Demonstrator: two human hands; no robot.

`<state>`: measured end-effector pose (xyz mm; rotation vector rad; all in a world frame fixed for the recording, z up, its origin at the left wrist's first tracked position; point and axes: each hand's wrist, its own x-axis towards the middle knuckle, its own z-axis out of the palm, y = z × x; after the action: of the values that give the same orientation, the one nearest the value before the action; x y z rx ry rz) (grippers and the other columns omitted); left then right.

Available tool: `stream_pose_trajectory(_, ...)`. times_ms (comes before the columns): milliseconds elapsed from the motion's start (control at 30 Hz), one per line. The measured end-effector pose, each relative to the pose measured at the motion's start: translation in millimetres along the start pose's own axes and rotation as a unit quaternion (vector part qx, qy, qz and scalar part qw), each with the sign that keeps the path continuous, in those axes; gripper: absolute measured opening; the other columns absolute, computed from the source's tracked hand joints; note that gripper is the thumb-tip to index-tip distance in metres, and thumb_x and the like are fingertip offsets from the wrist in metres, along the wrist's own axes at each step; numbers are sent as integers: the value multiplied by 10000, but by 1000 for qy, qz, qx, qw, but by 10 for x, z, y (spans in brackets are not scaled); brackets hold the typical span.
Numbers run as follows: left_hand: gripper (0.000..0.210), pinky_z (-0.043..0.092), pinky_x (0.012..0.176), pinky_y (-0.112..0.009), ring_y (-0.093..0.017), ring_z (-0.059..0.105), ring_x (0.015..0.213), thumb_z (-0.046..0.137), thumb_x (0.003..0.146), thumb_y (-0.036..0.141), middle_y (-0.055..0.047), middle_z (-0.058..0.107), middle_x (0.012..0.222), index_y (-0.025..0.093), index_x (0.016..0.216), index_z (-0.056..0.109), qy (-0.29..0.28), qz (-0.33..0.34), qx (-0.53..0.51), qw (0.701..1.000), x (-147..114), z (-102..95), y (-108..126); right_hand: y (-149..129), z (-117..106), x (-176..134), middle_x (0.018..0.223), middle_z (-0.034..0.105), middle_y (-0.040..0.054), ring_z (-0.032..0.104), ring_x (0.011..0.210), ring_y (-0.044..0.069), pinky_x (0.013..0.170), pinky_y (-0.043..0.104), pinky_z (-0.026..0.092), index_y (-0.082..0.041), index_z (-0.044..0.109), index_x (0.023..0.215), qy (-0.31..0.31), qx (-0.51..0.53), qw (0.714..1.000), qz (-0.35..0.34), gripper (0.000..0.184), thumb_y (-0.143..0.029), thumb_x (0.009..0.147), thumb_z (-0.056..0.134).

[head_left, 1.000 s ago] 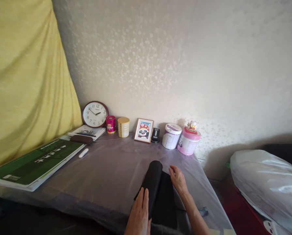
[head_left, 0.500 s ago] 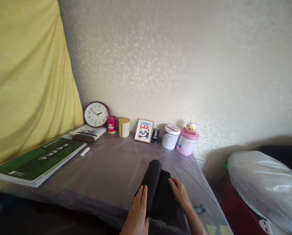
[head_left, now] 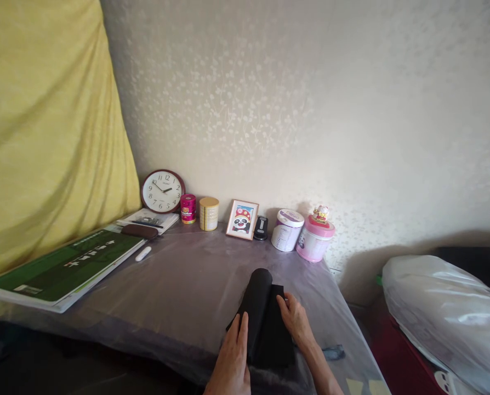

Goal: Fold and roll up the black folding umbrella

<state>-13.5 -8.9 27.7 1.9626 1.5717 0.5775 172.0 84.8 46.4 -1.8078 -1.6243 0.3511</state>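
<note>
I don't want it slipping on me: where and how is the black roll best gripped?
Probably midway along the black roll, cupped over its rounded body, from the left: it lies lengthwise, pointing away from you, and the left hand rests on that side. The right looks less handy: a flat flap spreads out there, the right hand at its edge.

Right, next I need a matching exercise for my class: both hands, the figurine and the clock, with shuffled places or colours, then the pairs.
1. Left hand
2. Right hand
3. Figurine
4. Clock

A. On the pink-lidded tub
B. White face, dark red rim
C. Against the black roll
D. At the edge of the flat black sheet

Pairs: 1-C, 2-D, 3-A, 4-B
</note>
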Motion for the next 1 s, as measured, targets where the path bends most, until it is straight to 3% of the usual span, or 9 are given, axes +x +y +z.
stream_pose_trajectory(133,939,220,1099,-329,-213,128,1371,422,603,-16,-87,70,1510,168,1407,-26,-11,-1,-6,1000,-2,3,-8,-9,24,30,639,633,41,587,621,198,571,278,420,-177,618,741,-22,127,992,1,358,-490,744,444)
stream_pose_trajectory(333,966,218,1099,-330,-220,148,1366,440,568,-16,-105,92,1505,143,1407,-11,-19,-11,18,1000,18,12,-19,-346,11,17,543,544,-20,494,478,137,450,244,382,-154,624,787,-60,266,961,44,403,-524,718,479)
stream_pose_trajectory(533,974,248,1087,-298,-205,212,1349,443,545,-7,-122,176,1485,100,1404,-4,5,-3,29,1000,41,42,-61,-569,65,37,539,565,-9,520,464,149,409,244,399,-175,605,807,-54,270,960,41,376,-511,731,454)
stream_pose_trajectory(833,891,248,1088,-304,-220,215,1349,458,594,34,-151,195,1476,53,1397,72,-11,-10,58,998,49,-47,-21,-647,365,89,500,523,-56,481,333,117,326,225,370,-167,477,938,-71,258,962,52,317,-427,766,421)
stream_pose_trajectory(1000,778,235,1097,-338,-244,238,1341,451,633,61,-196,243,1449,-1,1365,195,-48,-20,100,994,27,-120,-8,-698,412,82,511,543,-66,509,354,111,375,217,383,-164,465,970,-98,216,971,-12,288,-390,820,371)
